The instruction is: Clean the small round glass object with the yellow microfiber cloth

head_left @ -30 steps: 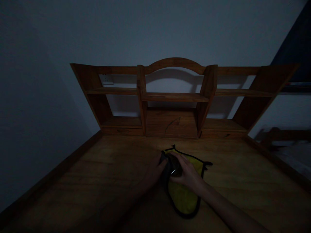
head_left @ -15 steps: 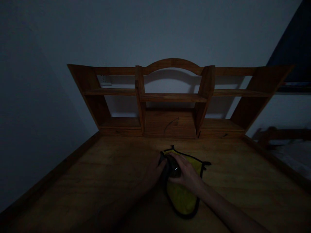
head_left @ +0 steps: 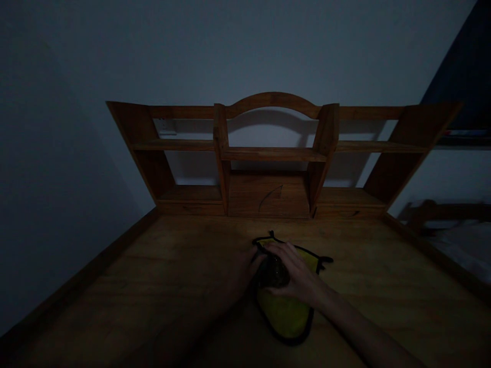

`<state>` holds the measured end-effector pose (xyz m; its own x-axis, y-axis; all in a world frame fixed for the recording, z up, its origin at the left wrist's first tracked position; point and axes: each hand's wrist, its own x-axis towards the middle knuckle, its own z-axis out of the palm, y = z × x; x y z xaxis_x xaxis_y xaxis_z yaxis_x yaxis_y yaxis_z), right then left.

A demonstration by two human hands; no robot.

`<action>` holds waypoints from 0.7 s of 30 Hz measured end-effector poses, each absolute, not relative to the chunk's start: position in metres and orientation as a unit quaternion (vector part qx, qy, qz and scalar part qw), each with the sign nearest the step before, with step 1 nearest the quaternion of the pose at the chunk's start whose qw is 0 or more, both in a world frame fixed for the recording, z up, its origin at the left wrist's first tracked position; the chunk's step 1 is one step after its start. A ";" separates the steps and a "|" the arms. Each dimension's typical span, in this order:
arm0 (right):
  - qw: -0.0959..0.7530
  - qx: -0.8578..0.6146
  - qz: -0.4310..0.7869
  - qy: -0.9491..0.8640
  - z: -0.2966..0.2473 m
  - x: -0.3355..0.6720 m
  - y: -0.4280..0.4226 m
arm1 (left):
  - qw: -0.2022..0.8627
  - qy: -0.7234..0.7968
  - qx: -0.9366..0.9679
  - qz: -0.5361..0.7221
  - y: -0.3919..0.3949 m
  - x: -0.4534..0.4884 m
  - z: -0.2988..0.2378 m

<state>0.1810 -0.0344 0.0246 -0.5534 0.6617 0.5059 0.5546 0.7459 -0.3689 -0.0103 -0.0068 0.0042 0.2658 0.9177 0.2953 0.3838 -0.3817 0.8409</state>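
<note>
Head view: the yellow cloth [head_left: 286,314] lies on the wooden desk [head_left: 368,286] in front of the shelf unit [head_left: 274,153], its long axis running away from the person, its rounded black-edged end nearest. On it sits a dark glossy object [head_left: 279,275], whose own axis is too dim to read. The right hand [head_left: 301,273] curls around its right side, fingers forward, forearm slanting in from lower right. The left hand [head_left: 241,271] meets its left side, thumb inward; whether it pinches anything, I cannot tell.
</note>
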 end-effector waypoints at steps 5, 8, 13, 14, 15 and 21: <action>0.324 -0.364 0.063 -0.871 0.019 0.181 -0.031 | 0.371 0.423 0.724 0.399 0.001 -0.007 -0.006; 0.352 -0.381 0.055 -0.853 0.014 0.179 -0.029 | 0.435 0.379 0.721 0.385 0.006 -0.008 -0.010; 0.380 -0.388 0.064 -0.837 0.015 0.175 -0.030 | 0.457 0.355 0.706 0.409 0.010 -0.008 -0.015; 0.385 -0.388 0.066 -0.835 0.016 0.174 -0.030 | 0.453 0.356 0.703 0.416 0.010 -0.008 -0.015; 0.390 -0.391 0.069 -0.831 0.017 0.173 -0.030 | 0.450 0.358 0.702 0.420 0.010 -0.007 -0.015; 0.417 -0.422 0.089 -0.800 0.015 0.169 -0.030 | 0.447 0.377 0.705 0.401 0.011 -0.006 -0.012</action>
